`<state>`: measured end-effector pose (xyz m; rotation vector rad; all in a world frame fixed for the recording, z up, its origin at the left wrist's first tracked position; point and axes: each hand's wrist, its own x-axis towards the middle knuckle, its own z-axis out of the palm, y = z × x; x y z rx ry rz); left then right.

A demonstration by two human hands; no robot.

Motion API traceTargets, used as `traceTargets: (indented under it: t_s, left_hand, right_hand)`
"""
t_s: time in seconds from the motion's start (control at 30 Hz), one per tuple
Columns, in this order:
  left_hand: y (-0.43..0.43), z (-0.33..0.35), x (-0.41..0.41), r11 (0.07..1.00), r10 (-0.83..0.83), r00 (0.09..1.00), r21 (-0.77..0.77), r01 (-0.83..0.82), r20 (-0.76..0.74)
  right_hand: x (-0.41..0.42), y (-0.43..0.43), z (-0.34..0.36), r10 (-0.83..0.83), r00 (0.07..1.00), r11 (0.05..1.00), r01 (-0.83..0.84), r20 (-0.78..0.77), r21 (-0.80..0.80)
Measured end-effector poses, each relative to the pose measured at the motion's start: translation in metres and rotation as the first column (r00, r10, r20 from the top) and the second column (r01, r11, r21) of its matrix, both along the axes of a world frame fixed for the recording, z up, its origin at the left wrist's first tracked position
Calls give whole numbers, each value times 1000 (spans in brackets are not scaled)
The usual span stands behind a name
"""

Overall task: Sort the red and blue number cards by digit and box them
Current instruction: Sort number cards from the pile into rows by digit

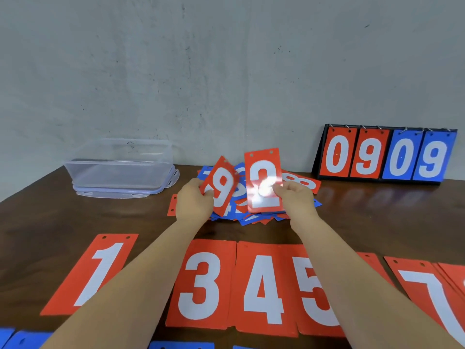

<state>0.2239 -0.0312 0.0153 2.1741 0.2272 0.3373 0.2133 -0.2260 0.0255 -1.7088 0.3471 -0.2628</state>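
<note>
My left hand (192,200) pinches a red 9 card (222,185), tilted, above a mixed heap of red and blue cards (254,215) at the table's middle. My right hand (295,196) pinches a red 2 card (264,180) held upright over the same heap. A red 8 card (302,181) lies at the heap's far right. Along the near side lie red cards in a row: 1 (95,270), 3 (201,283), 4 (264,288), 5 (312,293) and 7 (427,285), partly covered by my forearms.
A clear plastic box (120,162) sits on its lid at the back left. A black flip scoreboard (385,154) reading 0 9 0 9 stands at the back right against the grey wall. Blue cards (22,338) show along the bottom edge.
</note>
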Motion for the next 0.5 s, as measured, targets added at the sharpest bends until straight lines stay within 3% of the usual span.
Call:
traceTargets:
  t_s: [0.13, 0.37, 0.43, 0.5]
  left_hand:
    - [-4, 11, -10, 868, -80, 995, -495, 40, -60]
    - [9, 22, -48, 530, -253, 960, -848, 33, -121]
    - [20, 23, -59, 593, -237, 969, -801, 88, -69]
    - [33, 26, -72, 794, -169, 986, -592, 140, 6]
  right_hand:
    - [-11, 28, 17, 161, 987, 972, -160, 5, 169]
    - [-30, 71, 18, 152, 987, 967, -158, 47, 198]
    - [-39, 83, 19, 133, 989, 980, -141, 63, 141]
    - [-48, 95, 20, 152, 985, 986, -157, 85, 48]
